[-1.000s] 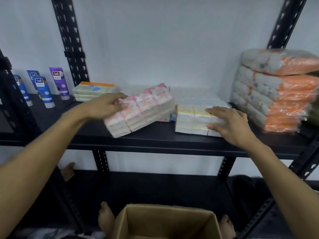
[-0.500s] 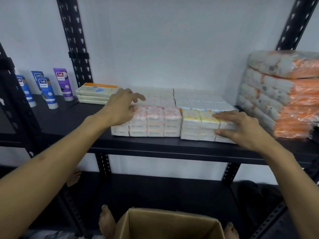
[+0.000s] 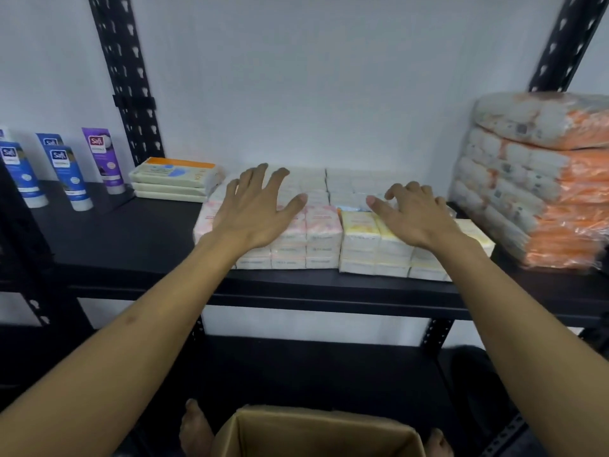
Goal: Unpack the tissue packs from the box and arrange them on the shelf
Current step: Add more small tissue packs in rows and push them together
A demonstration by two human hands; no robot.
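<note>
A pink tissue pack bundle (image 3: 316, 239) lies flat at the front of the black shelf (image 3: 131, 245), snug against a yellow tissue pack bundle (image 3: 365, 249) to its right. More pale bundles (image 3: 349, 186) lie behind them by the wall. My left hand (image 3: 257, 209) hovers over the pink bundle with fingers spread and straight. My right hand (image 3: 412, 216) is over the yellow bundle, fingers loosely bent, holding nothing. The open cardboard box (image 3: 316, 433) sits on the floor below, at the bottom edge of view.
Blue and purple tubes (image 3: 66, 176) stand at the shelf's left end beside a stack of flat cream packs (image 3: 174, 179). A tall pile of orange-and-white packs (image 3: 540, 179) fills the right end. Black perforated uprights (image 3: 128, 77) frame the shelf. Bare feet flank the box.
My left hand set the pink bundle down flat beside the yellow one, then let go and lifted off. My right hand released the yellow bundle's front edge and rose above it.
</note>
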